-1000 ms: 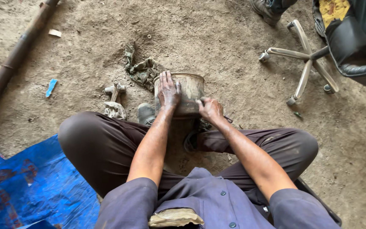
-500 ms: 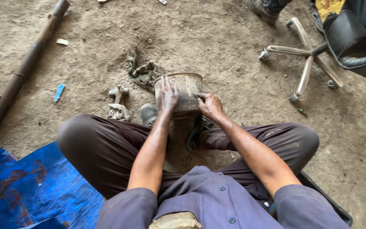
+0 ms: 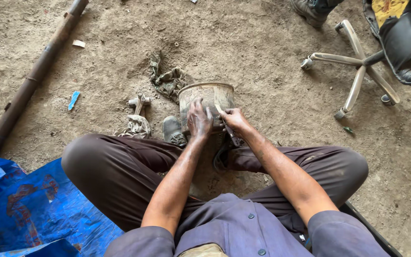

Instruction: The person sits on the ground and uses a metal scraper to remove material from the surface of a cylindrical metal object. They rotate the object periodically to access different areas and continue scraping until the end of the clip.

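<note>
The left hand (image 3: 199, 119) is still pressing flat on the dirty cylindrical part (image 3: 206, 102) standing on the dirt floor (image 3: 262, 62), while the right hand (image 3: 234, 118), gripping a slim tool (image 3: 229, 131), is edging inward to its side.

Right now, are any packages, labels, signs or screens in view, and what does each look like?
None clearly in view.
Nearest candidates: a small blue scrap and a pale scrap on the dirt floor, left of the dirty pot; too small to identify.
</note>
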